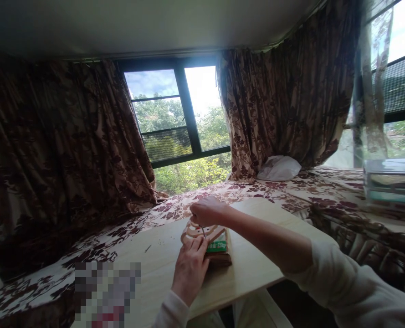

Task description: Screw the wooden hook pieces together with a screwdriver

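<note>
My right hand is closed in a fist above the work. From beneath it a thin metal shaft points down; the fist hides any handle, so I cannot tell the tool's exact kind. Under the shaft lies a tan piece with a curved outline, on top of a packet-like block with a green label marked "220g". My left hand rests on the near left side of these, its fingers stretched out over the tan piece and their tips beside the shaft. Whether the shaft's tip enters the piece is hidden.
A pale wooden board carries the work, with a small dark sliver to the left. Floral cloth spreads behind it. Farther back are a white bag, curtains and a window; a clear box stands at right.
</note>
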`<move>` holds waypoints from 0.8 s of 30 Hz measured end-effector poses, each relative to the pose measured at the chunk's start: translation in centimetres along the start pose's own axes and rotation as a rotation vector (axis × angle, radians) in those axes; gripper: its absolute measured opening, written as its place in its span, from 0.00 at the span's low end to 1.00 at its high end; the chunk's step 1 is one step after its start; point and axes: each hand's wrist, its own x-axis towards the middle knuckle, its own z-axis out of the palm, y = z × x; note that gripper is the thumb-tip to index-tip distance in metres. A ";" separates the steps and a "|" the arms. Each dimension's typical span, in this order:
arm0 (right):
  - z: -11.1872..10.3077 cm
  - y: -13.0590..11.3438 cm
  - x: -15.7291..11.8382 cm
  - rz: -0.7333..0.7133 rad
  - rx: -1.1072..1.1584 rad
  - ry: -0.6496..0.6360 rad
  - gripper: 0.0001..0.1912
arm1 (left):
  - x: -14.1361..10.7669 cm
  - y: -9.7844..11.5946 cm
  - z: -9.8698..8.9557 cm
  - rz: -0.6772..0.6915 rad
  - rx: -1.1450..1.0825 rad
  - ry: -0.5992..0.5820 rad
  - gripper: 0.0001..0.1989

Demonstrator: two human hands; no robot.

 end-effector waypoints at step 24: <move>1.4 -0.1 0.5 0.016 0.047 0.077 0.14 | 1.6 -5.4 1.4 -0.743 -1.154 0.356 0.20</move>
